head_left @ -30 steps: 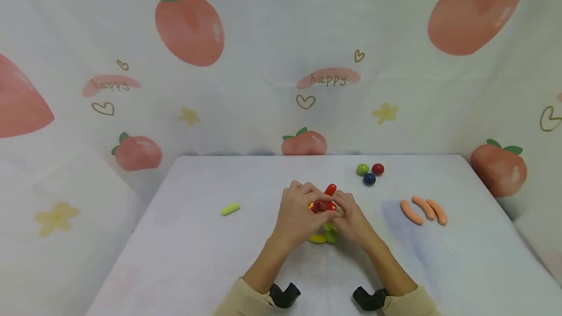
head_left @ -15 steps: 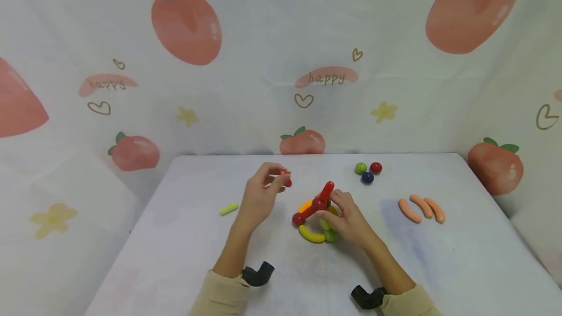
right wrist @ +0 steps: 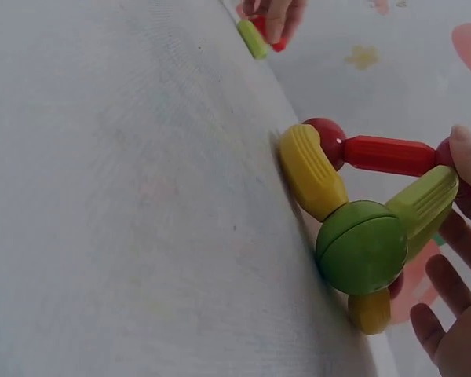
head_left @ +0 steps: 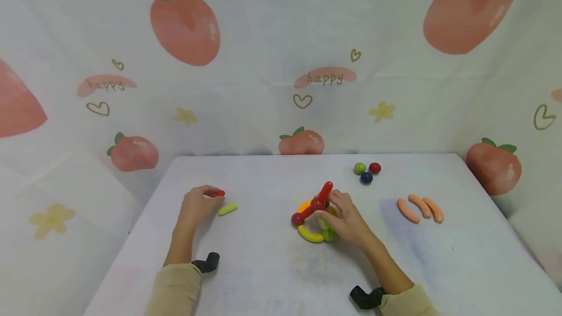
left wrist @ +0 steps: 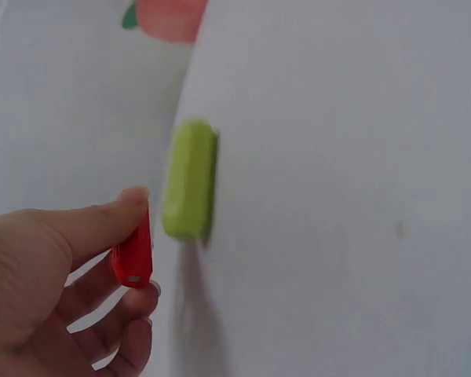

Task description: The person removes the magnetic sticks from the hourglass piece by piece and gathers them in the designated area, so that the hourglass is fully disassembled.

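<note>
My left hand [head_left: 196,207] pinches a small red stick [left wrist: 133,255] between thumb and fingers, just beside a light green stick [head_left: 228,209] lying at the table's left. Around the table's middle stands a built frame of balls and sticks: a yellow curved piece [right wrist: 310,173], a green ball [right wrist: 363,246], a red stick [right wrist: 388,155] and dark red balls [head_left: 297,219]. My right hand [head_left: 351,220] holds this frame near its upper dark red ball [head_left: 318,203]; another red stick [head_left: 326,191] points up from there.
Three loose balls, green [head_left: 359,168], red [head_left: 375,167] and blue [head_left: 366,177], sit near the back edge of the white table [head_left: 263,277]. Three curved orange-pink pieces [head_left: 420,207] lie at the right. A printed cloth hangs behind.
My left hand has moved away from the frame to the left with the red stick and come down beside the light green stick. My right hand has stayed at the frame.
</note>
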### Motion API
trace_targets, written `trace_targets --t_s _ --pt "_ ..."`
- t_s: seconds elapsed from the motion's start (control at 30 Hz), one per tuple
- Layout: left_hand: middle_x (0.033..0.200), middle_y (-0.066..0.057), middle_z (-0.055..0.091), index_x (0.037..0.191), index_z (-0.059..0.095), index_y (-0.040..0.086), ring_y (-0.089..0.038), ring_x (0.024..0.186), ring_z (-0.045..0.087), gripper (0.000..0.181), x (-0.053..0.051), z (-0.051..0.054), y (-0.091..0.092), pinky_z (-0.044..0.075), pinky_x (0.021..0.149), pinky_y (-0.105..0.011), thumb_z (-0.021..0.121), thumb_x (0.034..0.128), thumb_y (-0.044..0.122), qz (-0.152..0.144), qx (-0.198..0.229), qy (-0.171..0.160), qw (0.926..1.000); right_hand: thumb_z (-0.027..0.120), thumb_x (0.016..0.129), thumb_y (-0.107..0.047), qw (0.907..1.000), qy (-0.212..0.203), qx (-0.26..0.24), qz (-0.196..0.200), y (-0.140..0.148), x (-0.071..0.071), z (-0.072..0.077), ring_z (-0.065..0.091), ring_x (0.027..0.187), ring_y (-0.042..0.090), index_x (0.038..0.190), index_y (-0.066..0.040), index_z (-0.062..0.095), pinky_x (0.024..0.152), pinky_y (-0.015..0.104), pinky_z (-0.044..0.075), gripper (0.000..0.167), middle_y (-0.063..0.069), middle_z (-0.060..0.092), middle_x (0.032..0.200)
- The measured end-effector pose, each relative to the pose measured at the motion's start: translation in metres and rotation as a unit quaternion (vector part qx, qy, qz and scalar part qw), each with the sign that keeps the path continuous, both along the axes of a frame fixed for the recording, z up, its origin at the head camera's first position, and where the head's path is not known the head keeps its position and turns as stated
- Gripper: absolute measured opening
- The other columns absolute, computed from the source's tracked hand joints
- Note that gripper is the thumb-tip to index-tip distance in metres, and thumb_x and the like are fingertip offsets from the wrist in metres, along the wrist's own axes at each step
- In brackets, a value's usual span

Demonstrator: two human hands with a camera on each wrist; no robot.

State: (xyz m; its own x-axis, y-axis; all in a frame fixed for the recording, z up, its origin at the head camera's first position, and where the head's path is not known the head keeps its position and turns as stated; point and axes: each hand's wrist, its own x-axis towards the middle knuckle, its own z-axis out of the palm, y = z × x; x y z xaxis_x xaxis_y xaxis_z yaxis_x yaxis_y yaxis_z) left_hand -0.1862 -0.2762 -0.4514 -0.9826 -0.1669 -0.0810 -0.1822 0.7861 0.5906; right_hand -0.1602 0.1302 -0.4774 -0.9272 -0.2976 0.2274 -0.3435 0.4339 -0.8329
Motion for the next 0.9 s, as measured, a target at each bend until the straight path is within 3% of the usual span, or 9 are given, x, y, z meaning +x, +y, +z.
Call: trace_targets --t_s 0.1,0.23,0.37,0.47,0.57,0.63,0.7,0.9 --pt "0.118 -0.017 0.070 0.125 0.069 0.007 -0.034 0.109 0.062 0.038 -0.002 -0.005 -0.007 0.051 0.091 -0.049 0.072 0.0938 0.029 -0.001 -0.002 -0.022 0.9997 0.074 0.092 -0.037 0.9999 -0.011 0.003 -0.009 -0.003 0.002 -0.001 0.047 0.119 0.020 0.119 -0.029 0.069 0.100 0.053 0.048 0.028 -0.006 0.064 0.123" --pt "0.124 -0.018 0.068 0.128 0.067 0.006 -0.036 0.115 0.062 0.040 -0.002 0.000 0.004 0.051 0.095 -0.052 0.070 0.0956 0.029 -0.012 -0.001 0.005 0.9999 0.073 0.093 -0.037 0.9998 -0.017 0.005 -0.009 -0.004 0.003 0.000 0.047 0.119 0.020 0.119 -0.029 0.069 0.100 0.052 0.048 0.028 -0.006 0.064 0.123" --pt "0.126 -0.012 0.070 0.127 0.069 0.011 -0.032 0.116 0.063 0.035 -0.002 0.026 0.056 0.053 0.097 -0.048 0.069 0.0975 0.031 -0.059 0.060 0.072 0.9939 0.074 0.093 -0.036 0.9999 -0.010 0.002 -0.006 -0.003 0.003 0.001 0.048 0.118 0.019 0.118 -0.030 0.069 0.099 0.050 0.046 0.026 -0.008 0.064 0.122" --pt "0.120 -0.005 0.073 0.123 0.072 0.016 -0.025 0.107 0.064 0.031 -0.001 0.051 0.110 0.056 0.088 -0.038 0.070 0.0966 0.033 -0.127 0.120 0.118 0.9776 0.074 0.093 -0.036 0.9999 -0.010 -0.002 -0.006 -0.002 0.002 0.001 0.048 0.117 0.018 0.119 -0.030 0.070 0.099 0.050 0.046 0.027 -0.008 0.064 0.122" --pt "0.115 0.001 0.073 0.121 0.072 0.019 -0.018 0.102 0.062 0.028 0.002 0.065 0.157 0.055 0.084 -0.030 0.072 0.0957 0.033 -0.192 0.152 0.146 0.9585 0.073 0.093 -0.036 1.0000 -0.006 -0.001 -0.003 -0.001 0.001 -0.001 0.048 0.116 0.018 0.122 -0.028 0.070 0.098 0.049 0.047 0.030 -0.007 0.064 0.123" --pt "0.114 0.003 0.074 0.120 0.072 0.019 -0.015 0.100 0.062 0.028 0.002 0.069 0.182 0.055 0.083 -0.027 0.073 0.0947 0.032 -0.225 0.158 0.156 0.9488 0.073 0.093 -0.036 1.0000 -0.004 -0.002 -0.003 -0.001 0.001 -0.001 0.048 0.116 0.018 0.124 -0.026 0.070 0.099 0.049 0.047 0.033 -0.006 0.065 0.124" --pt "0.114 0.005 0.074 0.120 0.072 0.020 -0.013 0.100 0.061 0.029 0.002 0.067 0.201 0.055 0.085 -0.028 0.075 0.0934 0.031 -0.244 0.162 0.154 0.9438 0.074 0.093 -0.035 1.0000 0.002 -0.001 -0.001 -0.001 0.001 -0.002 0.048 0.116 0.018 0.127 -0.024 0.069 0.099 0.049 0.047 0.036 -0.005 0.065 0.126" --pt "0.114 0.005 0.075 0.122 0.072 0.019 -0.013 0.099 0.059 0.029 0.003 0.055 0.228 0.053 0.085 -0.026 0.074 0.0939 0.025 -0.265 0.172 0.131 0.9396 0.074 0.094 -0.028 0.9993 0.036 0.007 0.009 0.001 0.002 -0.003 0.048 0.117 0.019 0.137 -0.024 0.063 0.098 0.047 0.046 0.044 -0.003 0.061 0.139"
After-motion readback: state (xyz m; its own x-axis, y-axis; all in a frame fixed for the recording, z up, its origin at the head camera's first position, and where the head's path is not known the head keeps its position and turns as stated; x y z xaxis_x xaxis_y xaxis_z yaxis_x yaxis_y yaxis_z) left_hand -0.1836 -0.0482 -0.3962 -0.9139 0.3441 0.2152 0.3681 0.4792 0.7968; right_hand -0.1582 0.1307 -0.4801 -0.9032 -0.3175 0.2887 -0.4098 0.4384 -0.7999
